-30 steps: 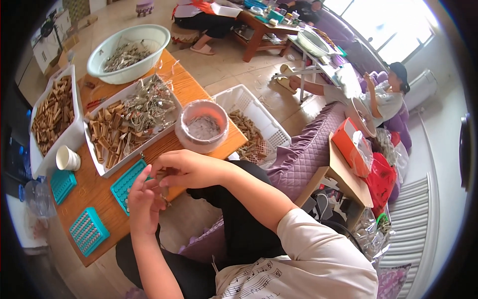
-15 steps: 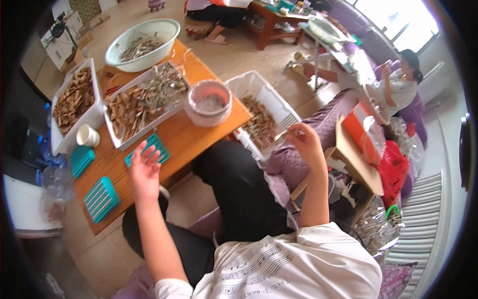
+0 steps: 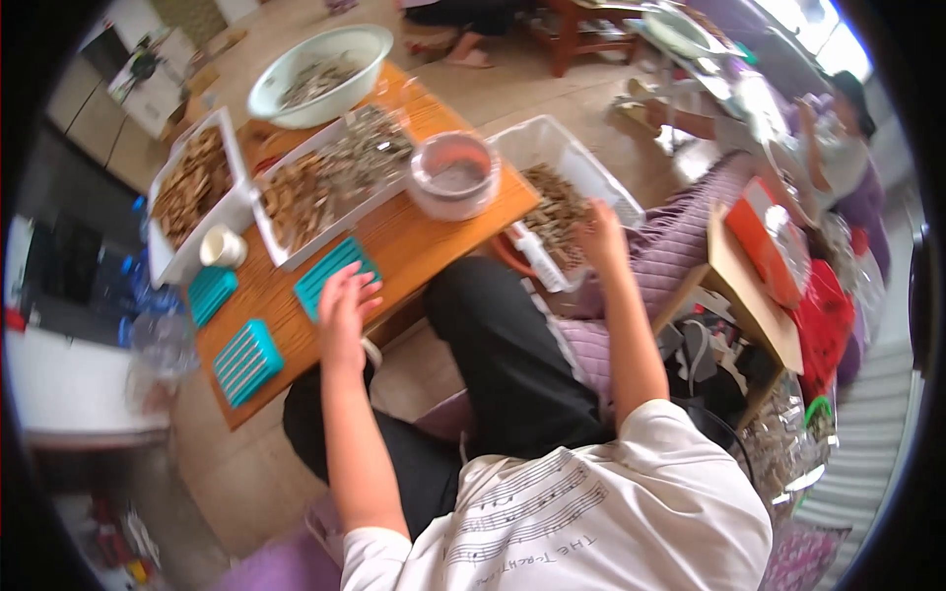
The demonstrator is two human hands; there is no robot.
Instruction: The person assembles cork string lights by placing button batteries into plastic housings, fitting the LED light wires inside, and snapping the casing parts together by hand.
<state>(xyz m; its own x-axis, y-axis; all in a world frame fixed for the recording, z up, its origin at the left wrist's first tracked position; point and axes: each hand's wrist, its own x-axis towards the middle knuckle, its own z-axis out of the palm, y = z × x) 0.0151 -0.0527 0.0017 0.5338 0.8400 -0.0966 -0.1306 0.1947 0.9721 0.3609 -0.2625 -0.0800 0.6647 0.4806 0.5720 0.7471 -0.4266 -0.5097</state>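
My left hand [image 3: 345, 307] hovers at the near edge of the wooden table [image 3: 414, 261], fingers apart and holding nothing. Just beyond it lies a teal slotted tray [image 3: 333, 268], partly covered by the hand. Farther left are a second teal tray [image 3: 248, 362], with pale sticks in its slots, and a third teal tray [image 3: 210, 294]. My right hand [image 3: 601, 239] is over the right side of a white plastic basket [image 3: 626, 200], which holds many small brown pieces [image 3: 554, 207]. Its fingers point down and are blurred; whether anything is between them cannot be made out.
On the table stand a white box [image 3: 320, 246] of brown pieces and clear packets, a paper cup [image 3: 223, 246], a pinkish tub [image 3: 453, 204] and a pale basin [image 3: 345, 106]. Another white bin [image 3: 182, 268] is at left. A cardboard box [image 3: 754, 315] stands right; another person [image 3: 847, 148] sits beyond.
The view has shifted, so the scene sits farther right. My right hand has moved from the basket's near right corner to over the brown pieces. My left hand now overlaps the teal tray.
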